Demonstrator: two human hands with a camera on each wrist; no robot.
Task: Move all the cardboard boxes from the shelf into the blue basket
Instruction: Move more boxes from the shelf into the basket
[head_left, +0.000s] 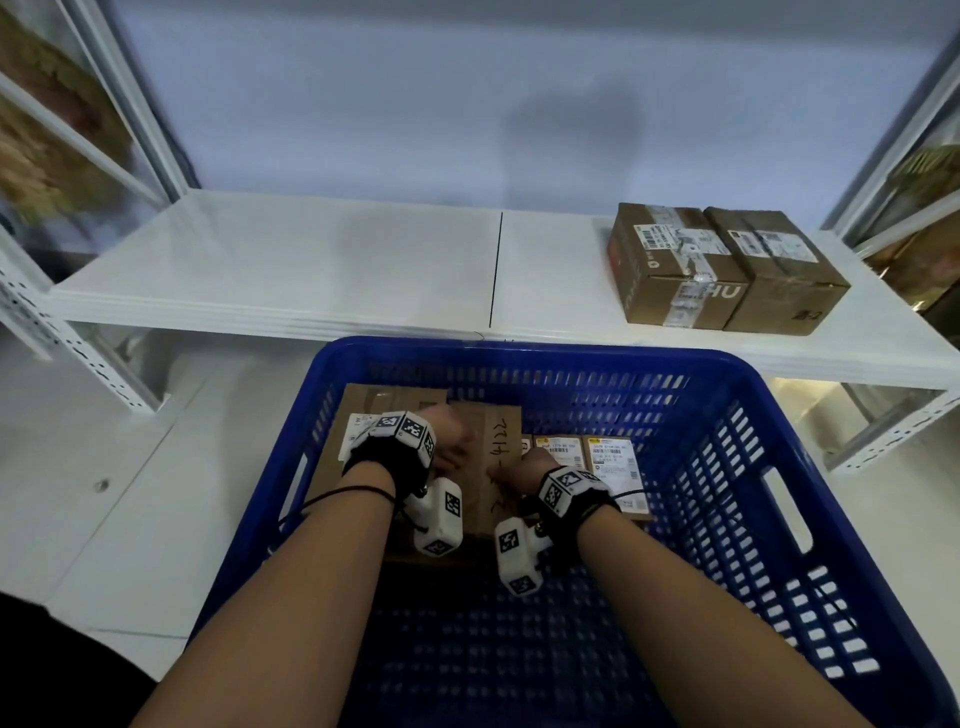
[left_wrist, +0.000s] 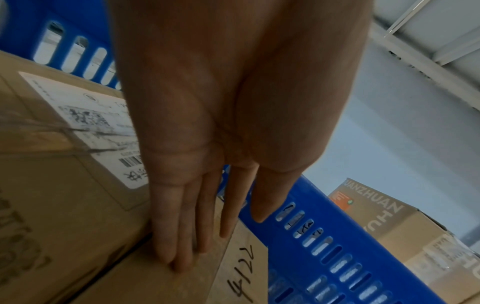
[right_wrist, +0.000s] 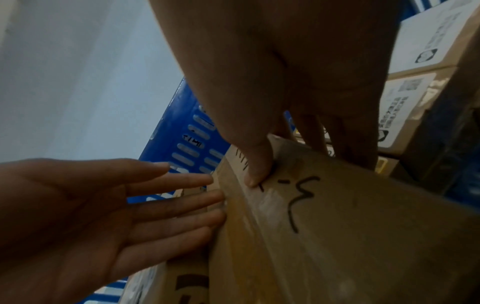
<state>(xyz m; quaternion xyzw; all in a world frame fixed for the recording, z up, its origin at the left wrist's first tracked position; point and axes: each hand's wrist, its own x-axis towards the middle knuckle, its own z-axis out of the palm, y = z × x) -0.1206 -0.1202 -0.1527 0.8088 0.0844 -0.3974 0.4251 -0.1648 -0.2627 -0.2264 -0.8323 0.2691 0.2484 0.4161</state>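
Note:
A cardboard box with handwritten numbers (head_left: 501, 452) (left_wrist: 241, 267) (right_wrist: 337, 226) sits inside the blue basket (head_left: 571, 353), between a larger labelled box (head_left: 374, 410) (left_wrist: 52, 185) and several small labelled boxes (head_left: 608, 457) (right_wrist: 415, 92). My left hand (head_left: 452, 441) (left_wrist: 221, 240) lies with straight fingers (right_wrist: 182, 205) against its left side. My right hand (head_left: 535, 467) (right_wrist: 285, 160) grips its right edge, thumb on top and fingers down the side. Two taped cardboard boxes (head_left: 670, 260) (head_left: 774, 275) stand side by side at the right end of the white shelf (head_left: 285, 270).
The basket's slotted walls (left_wrist: 311, 246) (right_wrist: 182, 133) stand close round both hands. White perforated shelf posts (head_left: 67, 343) rise at left and right. Neighbouring racks at both sides hold more goods. One shelf box (left_wrist: 384, 222) shows beyond the basket rim.

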